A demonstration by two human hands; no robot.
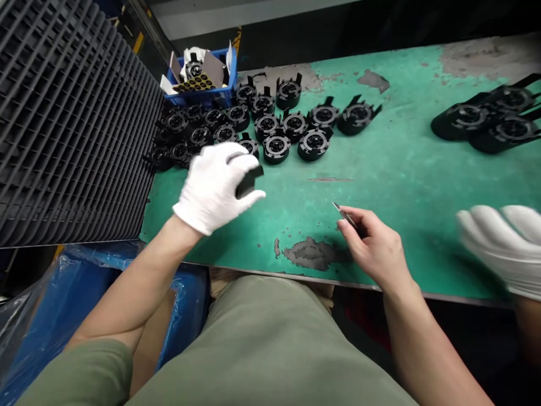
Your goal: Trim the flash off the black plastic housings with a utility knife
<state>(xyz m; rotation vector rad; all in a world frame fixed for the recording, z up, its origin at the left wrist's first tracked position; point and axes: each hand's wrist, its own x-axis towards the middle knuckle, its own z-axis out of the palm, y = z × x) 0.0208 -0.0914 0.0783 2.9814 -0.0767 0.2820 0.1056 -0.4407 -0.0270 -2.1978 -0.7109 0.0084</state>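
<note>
- A green-topped desk (pixel 393 175) with worn grey patches runs under dark surroundings, beside a black ribbed rack (pixel 71 113) at left.
- The white-gloved left hand (pixel 213 186) is curled around a black plastic-looking part (pixel 246 184) above the desk, just in front of the cluster of round black ringed housings (pixel 276 146); the glove hides most of it.
- The bare right hand (pixel 376 245) pinches a slim, pointed metal tool (pixel 347 216) between thumb and fingers, tip toward the left.
- The part is probably light, stiff and a little slippery under fabric; its rounded side wall looks the safest hold, as thin upright tabs like those on the housings could snap.
- The tool seems rigid and sharp, best taken well behind its tip.
- A co-worker's white-gloved hand (pixel 502 245) is at right.
</note>
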